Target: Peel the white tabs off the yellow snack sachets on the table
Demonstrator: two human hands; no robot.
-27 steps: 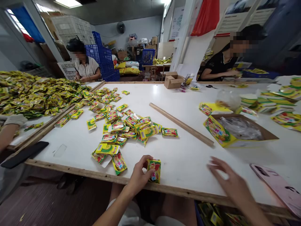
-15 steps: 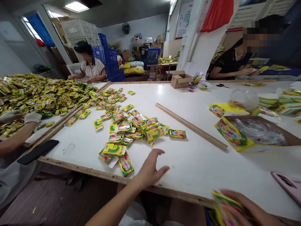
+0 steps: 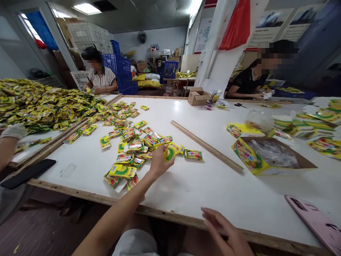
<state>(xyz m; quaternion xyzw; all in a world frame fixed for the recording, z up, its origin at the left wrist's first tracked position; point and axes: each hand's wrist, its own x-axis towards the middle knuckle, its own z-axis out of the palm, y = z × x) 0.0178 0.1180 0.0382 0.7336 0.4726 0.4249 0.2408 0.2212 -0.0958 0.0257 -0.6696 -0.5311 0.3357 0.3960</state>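
My left hand (image 3: pixel 160 163) reaches onto the pile at the middle of the table, thumb and fingers closed round a small yellow-and-green candy packet (image 3: pixel 172 152). Several more candy packets (image 3: pixel 133 145) lie loosely heaped beside and behind it, some showing red fruit pictures. Nearer the front, another packet (image 3: pixel 122 171) rests on top of others, left of my wrist. At the table's front edge is my right hand (image 3: pixel 225 229), holding nothing, its fingers stretched and a little apart from the thumb.
A wooden strip (image 3: pixel 206 145) lies across the white table (image 3: pixel 186 188). To the right stand an open yellow display box (image 3: pixel 250 158) with clear plastic inside and a pink phone (image 3: pixel 311 220). A black phone (image 3: pixel 29 173) lies left. Co-workers sit around; a gloved hand (image 3: pixel 14 131) is at the large packet heap (image 3: pixel 48 106).
My left hand has moved forward to the pile and closed on a packet. My right hand no longer holds its packet and has come left, opening. The view has turned slightly right.
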